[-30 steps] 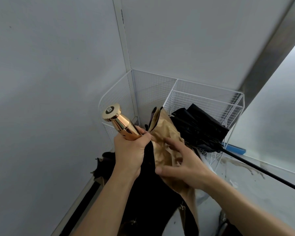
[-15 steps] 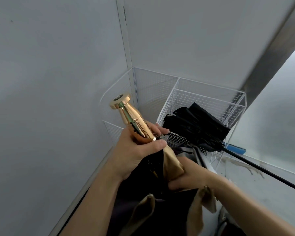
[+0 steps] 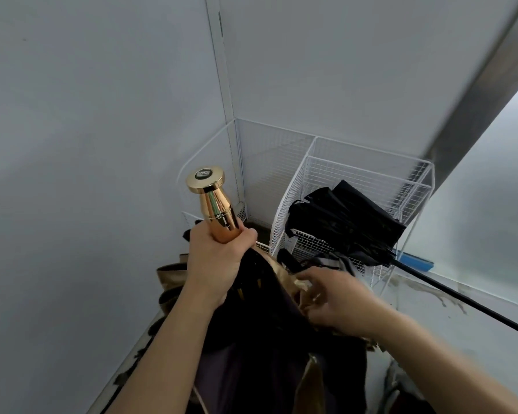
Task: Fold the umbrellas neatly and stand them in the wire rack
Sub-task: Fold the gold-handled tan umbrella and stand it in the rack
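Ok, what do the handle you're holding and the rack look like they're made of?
Handle: polished gold-toned metal, or metal-plated plastic, going by its sharp mirror-like highlights; the left hand grips its base. Wire rack: thin wire, probably steel, with a matte white coating, joined in a fine grid.

The wire rack (image 3: 356, 177) stands boxed into a wall corner. A black umbrella (image 3: 347, 222) fills its right compartment, shaft jutting out rightward. The left compartment is open from above.
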Motion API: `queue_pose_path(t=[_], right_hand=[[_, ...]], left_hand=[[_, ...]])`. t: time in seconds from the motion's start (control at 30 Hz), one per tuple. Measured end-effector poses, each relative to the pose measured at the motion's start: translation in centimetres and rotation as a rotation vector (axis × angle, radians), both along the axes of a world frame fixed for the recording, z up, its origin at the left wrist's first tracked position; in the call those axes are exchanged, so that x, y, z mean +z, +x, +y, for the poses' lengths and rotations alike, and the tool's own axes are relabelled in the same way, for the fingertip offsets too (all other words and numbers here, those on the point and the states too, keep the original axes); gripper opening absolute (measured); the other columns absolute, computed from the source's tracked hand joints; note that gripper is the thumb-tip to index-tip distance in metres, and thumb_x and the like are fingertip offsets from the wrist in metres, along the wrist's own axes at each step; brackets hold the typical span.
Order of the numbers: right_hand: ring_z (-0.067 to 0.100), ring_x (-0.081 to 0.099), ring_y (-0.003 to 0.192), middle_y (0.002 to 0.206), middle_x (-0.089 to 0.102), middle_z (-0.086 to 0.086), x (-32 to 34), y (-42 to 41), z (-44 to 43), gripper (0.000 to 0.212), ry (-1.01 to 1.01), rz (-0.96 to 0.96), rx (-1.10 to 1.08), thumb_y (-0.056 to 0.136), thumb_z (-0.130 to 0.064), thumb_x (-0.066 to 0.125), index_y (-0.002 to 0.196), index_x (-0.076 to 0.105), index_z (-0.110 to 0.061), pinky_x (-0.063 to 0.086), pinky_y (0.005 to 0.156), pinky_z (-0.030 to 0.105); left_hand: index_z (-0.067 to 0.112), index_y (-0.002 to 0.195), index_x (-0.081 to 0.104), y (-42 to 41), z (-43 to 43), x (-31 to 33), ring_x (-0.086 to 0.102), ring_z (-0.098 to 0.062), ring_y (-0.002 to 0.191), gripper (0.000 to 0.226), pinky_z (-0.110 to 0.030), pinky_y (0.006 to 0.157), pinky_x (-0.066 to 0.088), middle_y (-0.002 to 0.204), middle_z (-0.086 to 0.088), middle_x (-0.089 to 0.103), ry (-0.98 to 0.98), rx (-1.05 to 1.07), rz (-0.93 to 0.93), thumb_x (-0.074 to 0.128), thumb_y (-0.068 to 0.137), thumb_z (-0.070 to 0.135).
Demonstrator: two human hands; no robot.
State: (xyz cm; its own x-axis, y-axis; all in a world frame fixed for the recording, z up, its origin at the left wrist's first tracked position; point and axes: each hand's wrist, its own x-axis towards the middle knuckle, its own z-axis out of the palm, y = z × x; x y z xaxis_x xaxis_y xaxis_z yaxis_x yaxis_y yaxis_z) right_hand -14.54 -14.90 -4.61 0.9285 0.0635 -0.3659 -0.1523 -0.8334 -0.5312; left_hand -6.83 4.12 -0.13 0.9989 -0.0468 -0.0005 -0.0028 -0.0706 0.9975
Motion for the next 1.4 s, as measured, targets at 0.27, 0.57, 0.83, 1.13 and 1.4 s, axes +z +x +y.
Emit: queue_pose_path(t=[0.27,0.57,0.83,1.13,1.4], right_hand=[[0.019,0.059,0.057,0.072,0.065,0.012,0.8,1.1,-2.2,0.021,0.696,-0.217,-0.871,0.093,0.006,0.052,0.087,0.064,-0.010,0.050,0.052,0.031],[0.011,0.060,0.051,0.073,0.064,0.007,1.3,0.9,-2.0,0.024,0.810,-0.124,-0.978,0.099,-0.024,0.057,0.086,0.066,-0.006,0.046,0.045,0.024],[0.012,0.061,0.058,0.073,0.066,0.008,0.4,0.6,0.5,0.012,0.960,-0.076,-0.576,0.096,-0.014,0.061,0.098,0.070,-0.006,0.044,0.053,0.025],[0.016,0.063,0.060,0.078,0.072,0.010,-0.9,0.6,1.8,0.004,0.718,-0.191,-0.442,0.088,-0.021,0.073,0.086,0.075,-0.018,0.051,0.058,0.032],[0.017,0.070,0.077,0.086,0.074,0.004,-0.8,0.5,1.6,0.015,0.714,-0.103,-0.387,0.088,-0.034,0.071,0.092,0.075,-0.019,0.056,0.071,0.042]], left_hand=[[0.006,0.066,0.060,0.7,0.7,0.0,0.055,-0.020,0.066,0.019,-0.038,0.067,0.050,0.065,-0.007,0.056,-0.034,0.145,0.034,0.071,0.073,-0.007],[-0.009,0.078,0.062,1.1,0.8,-0.4,0.062,-0.026,0.069,0.013,-0.039,0.071,0.056,0.072,-0.016,0.061,-0.135,0.275,0.046,0.074,0.076,-0.003],[0.018,0.059,0.071,0.2,-0.5,0.1,0.070,-0.027,0.079,0.026,-0.044,0.083,0.058,0.080,-0.013,0.073,-0.189,0.182,0.097,0.075,0.082,0.009],[0.011,0.072,0.060,-1.0,-2.0,0.4,0.070,-0.031,0.093,0.017,-0.047,0.088,0.057,0.091,-0.020,0.074,-0.364,-0.065,0.207,0.070,0.084,0.005],[0.016,0.063,0.063,-0.8,-1.6,-0.4,0.062,-0.023,0.070,0.017,-0.044,0.077,0.053,0.067,-0.011,0.062,-0.163,-0.165,0.081,0.076,0.073,0.016]])
